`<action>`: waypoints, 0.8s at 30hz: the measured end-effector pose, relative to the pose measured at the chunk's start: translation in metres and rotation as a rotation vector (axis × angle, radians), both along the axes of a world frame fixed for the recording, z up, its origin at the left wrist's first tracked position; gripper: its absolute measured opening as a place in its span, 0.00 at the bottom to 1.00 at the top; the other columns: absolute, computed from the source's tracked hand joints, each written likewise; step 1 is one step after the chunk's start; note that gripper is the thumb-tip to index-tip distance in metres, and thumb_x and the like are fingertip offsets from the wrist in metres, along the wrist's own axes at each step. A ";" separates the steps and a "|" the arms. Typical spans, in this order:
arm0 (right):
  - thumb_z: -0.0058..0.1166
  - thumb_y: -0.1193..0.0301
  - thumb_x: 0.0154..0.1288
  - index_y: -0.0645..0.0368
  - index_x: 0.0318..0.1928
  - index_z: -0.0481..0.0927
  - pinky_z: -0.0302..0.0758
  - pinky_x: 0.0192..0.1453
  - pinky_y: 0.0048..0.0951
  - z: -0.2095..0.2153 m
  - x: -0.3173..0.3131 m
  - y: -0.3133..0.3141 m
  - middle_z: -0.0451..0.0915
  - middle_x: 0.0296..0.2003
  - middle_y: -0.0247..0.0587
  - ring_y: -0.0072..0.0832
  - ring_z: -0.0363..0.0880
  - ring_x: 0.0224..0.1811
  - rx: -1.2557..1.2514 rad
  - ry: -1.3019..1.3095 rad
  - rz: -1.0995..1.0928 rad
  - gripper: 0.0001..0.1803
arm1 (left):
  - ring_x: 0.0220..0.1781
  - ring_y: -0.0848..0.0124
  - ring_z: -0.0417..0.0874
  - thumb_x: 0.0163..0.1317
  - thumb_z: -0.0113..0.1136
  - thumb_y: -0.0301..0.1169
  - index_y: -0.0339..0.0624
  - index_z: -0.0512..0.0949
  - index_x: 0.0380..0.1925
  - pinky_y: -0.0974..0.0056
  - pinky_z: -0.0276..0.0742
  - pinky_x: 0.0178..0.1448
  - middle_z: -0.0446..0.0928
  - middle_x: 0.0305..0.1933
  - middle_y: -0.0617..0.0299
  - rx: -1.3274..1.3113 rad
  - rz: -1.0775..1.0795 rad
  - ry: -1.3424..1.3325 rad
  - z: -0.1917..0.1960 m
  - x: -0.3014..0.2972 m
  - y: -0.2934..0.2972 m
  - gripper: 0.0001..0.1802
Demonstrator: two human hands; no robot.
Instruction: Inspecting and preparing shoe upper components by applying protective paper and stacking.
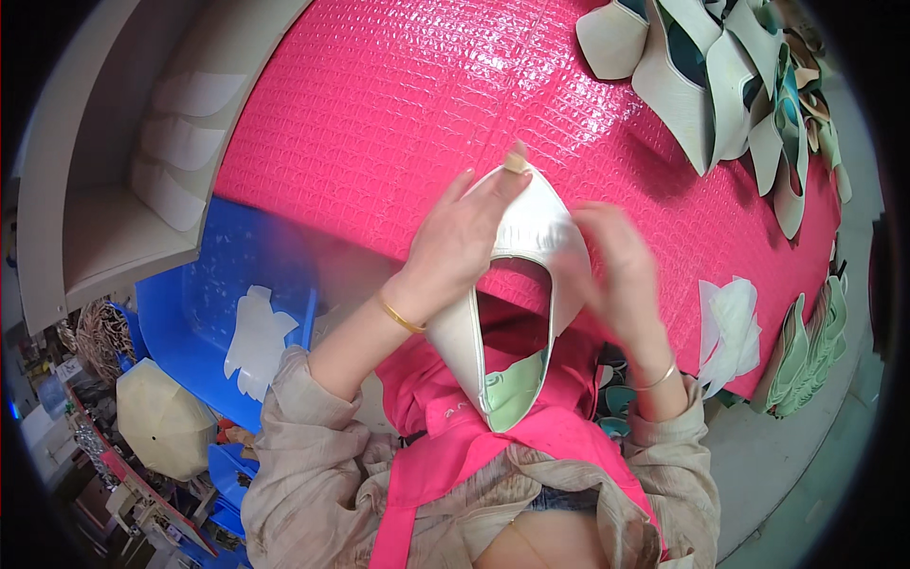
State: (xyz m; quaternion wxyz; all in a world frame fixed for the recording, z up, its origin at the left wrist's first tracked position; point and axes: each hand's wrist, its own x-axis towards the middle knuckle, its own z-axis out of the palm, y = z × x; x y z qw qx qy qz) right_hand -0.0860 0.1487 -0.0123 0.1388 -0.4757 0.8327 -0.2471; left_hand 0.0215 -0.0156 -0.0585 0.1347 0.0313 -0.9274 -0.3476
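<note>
A white shoe upper (536,220) lies in front of me, its toe on the pink-covered table and its heel toward my body. Pale green lining shows inside the heel end. My left hand (458,234) is closed on the toe part from the left; a small tan cover (515,163) sits on one of its digits. At the upper's right side is my right hand (621,270), curved and smeared by motion. Whether its fingers grip the edge, I cannot tell.
The glossy pink table cover (408,104) spreads ahead. Several white uppers (678,85) are heaped at the far right. White sheet pieces (728,327) and green uppers (806,351) lie at the right edge. Leftward are a grey shelf box (100,142) and a blue bin (180,327).
</note>
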 end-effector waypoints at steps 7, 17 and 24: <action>0.46 0.59 0.58 0.52 0.62 0.60 0.53 0.66 0.41 -0.003 0.004 0.034 0.61 0.62 0.37 0.34 0.57 0.64 0.204 0.019 0.352 0.31 | 0.63 0.60 0.64 0.54 0.52 0.23 0.53 0.38 0.66 0.45 0.50 0.65 0.67 0.60 0.62 -0.224 0.015 -0.087 0.011 0.033 -0.016 0.44; 0.56 0.80 0.43 0.58 0.32 0.75 0.71 0.36 0.31 0.009 0.007 -0.031 0.74 0.29 0.41 0.35 0.74 0.37 -0.047 0.174 0.329 0.12 | 0.50 0.65 0.78 0.55 0.52 0.19 0.38 0.66 0.56 0.62 0.67 0.58 0.78 0.46 0.55 0.445 0.426 0.124 0.036 0.053 -0.035 0.26; 0.59 0.77 0.47 0.63 0.41 0.69 0.70 0.45 0.37 0.045 -0.078 -0.089 0.73 0.38 0.47 0.45 0.73 0.41 -0.268 0.215 0.166 0.19 | 0.42 0.57 0.79 0.54 0.54 0.26 0.39 0.76 0.42 0.62 0.75 0.42 0.77 0.42 0.51 -0.650 0.772 0.149 0.037 0.056 -0.221 0.14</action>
